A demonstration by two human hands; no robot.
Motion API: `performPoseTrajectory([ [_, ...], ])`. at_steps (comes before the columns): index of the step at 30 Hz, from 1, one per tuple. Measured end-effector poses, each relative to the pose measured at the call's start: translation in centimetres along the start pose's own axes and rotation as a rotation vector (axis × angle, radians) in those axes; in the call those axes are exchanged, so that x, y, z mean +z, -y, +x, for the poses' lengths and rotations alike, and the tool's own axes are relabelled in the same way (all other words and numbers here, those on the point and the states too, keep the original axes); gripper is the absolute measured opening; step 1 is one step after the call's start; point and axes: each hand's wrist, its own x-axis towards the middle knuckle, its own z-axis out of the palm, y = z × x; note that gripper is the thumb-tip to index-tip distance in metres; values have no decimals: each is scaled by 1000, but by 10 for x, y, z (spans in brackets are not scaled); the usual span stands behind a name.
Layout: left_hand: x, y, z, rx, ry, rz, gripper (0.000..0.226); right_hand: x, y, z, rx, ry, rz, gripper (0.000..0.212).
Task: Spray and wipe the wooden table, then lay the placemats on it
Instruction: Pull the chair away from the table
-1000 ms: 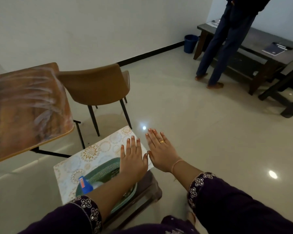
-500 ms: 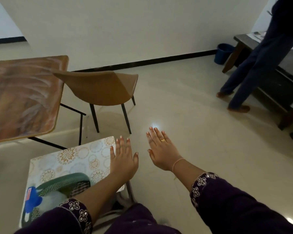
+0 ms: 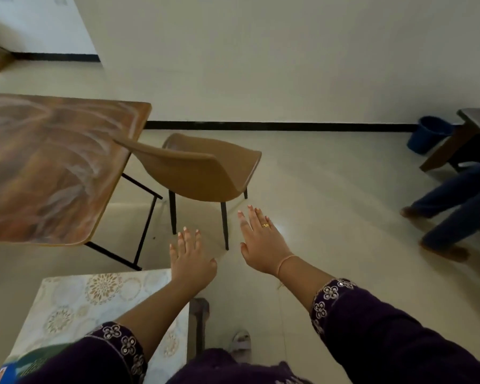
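- Since a second ago the view has been swung left: the wooden table (image 3: 53, 167) is now seen much larger at the left, and the second person (image 3: 452, 206) has been pushed to the right edge, legs only.
- The left hand (image 3: 190, 261) has been lifted off the placemats (image 3: 94, 306); a second ago it was laid flat on the top mat, now it is held just past the stack's far right corner, apart from it.
- The right hand (image 3: 263, 242) has been kept out in front over the floor, nothing held.
- Fingers of both hands are stretched flat and slightly spread, palms down; nothing is gripped by either.
- Judged: no mat has been picked up yet, so the laying step is not begun; the hands are likely being shown empty or repositioned.
- Table top: reddish-brown wood grain, covered in whitish curved smear streaks, so spraying and wiping are judged done or partly done; whether it is dry cannot be told.
- No mats are seen on the table.
- Placemats: pale, with gold floral medallions, stacked on a low stand at bottom left, below the table's near edge.
- A green basket (image 3: 39, 358) with a blue item is seen on the stack's near end, mostly hidden by the left sleeve.
- A tan chair (image 3: 203, 173) is parked at the table's right corner, between the table and the hands.
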Motion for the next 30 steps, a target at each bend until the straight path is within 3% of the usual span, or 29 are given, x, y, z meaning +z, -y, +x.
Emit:
performPoseTrajectory([
  [11,-48,3,96,-259,-109,-149,82,-46,-20,140,-73,-67,175,75],
  [19,-96,-7,169,-450,-207,-155,89,-67,-41,244,-262,175,143,76],
  [25,-103,-23,199,-534,-181,-131,95,-63,-40,290,-401,359,133,62],
  [30,-101,-7,213,-525,-220,-33,96,-57,-22,306,-432,363,128,57],
])
